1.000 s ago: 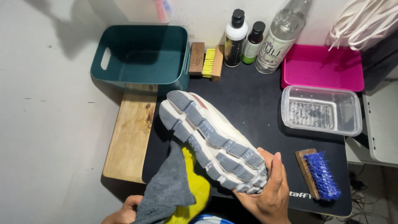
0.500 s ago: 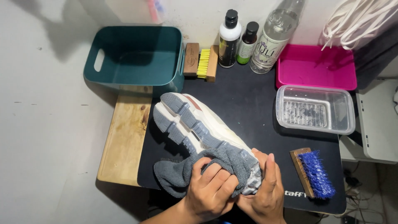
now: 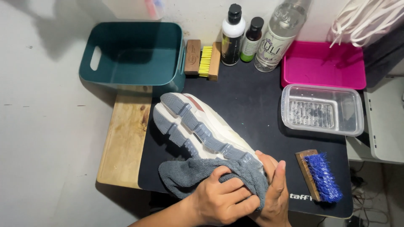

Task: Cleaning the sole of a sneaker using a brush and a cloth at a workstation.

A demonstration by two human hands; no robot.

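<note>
shoe (image 3: 198,130): sole-up on worktop mat (image 3: 252,105), light, stiff sole | left hand (image 3: 223,199) clamps soft grey cloth (image 3: 189,176) to its heel end | right hand (image 3: 273,191) cups that end, best hold

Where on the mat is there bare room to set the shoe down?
The widest bare patch of black mat lies between the shoe, the bottles and the clear tub. The wooden board left of the shoe is also bare. The near edge is crowded: left hand, right hand, grey cloth and blue brush.
</note>
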